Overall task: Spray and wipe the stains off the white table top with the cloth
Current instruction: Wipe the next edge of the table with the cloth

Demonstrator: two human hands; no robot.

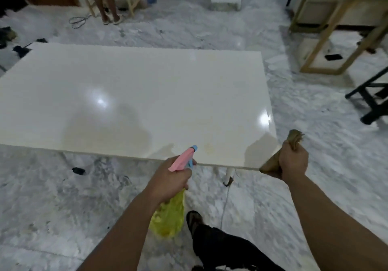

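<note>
My left hand (168, 178) grips the yellow spray bottle (169, 218), its pink nozzle (182, 158) over the table (126, 94) near edge. My right hand (292, 161) clenches the brown cloth (273, 163) at the table's corner. No legible labels.

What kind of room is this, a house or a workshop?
Probably a workroom or storeroom, not a lived-in home: a marble floor with loose cables, bare wooden frames standing about, and one plain white table top.
</note>
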